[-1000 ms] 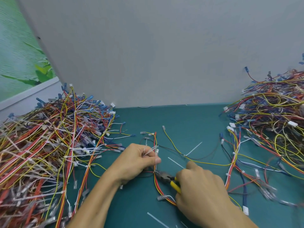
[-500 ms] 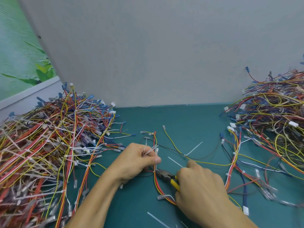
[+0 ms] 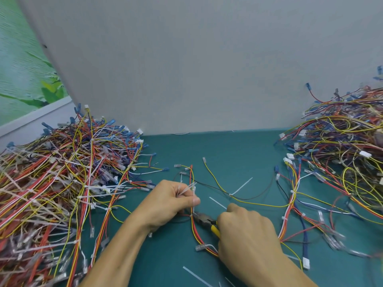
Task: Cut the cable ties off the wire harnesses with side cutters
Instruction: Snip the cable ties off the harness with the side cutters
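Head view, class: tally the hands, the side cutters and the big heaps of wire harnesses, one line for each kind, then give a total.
hands: 2 (left hand, right hand)
side cutters: 1
harness heaps: 2 (left heap, right heap)
total: 5

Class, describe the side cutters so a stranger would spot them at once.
Start on the teal table, between the two wire heaps. There the right hand grips the side cutters, nose against the harness the left hand holds. Unlike the thin wires, they have a dark metal head and yellow handles.
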